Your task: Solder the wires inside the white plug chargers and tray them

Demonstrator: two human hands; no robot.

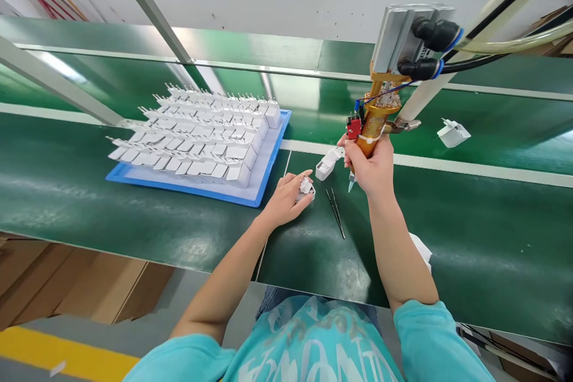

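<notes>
My right hand (372, 167) is wrapped round a gold-coloured dispensing tool (375, 116) that hangs from hoses above, its tip pointing down at the green table. The same hand's fingertips also touch a white charger plug (326, 163). My left hand (286, 196) rests on the table, its fingers closed on another small white plug part (307, 188). Black tweezers (335, 210) lie on the table between my two hands.
A blue tray (268, 176) with several rows of white plugs stands to the left. One loose white plug (453, 132) lies at the far right. Hoses and a grey valve block (403, 33) hang overhead. Metal frame bars cross the upper left. Cardboard boxes sit below the table.
</notes>
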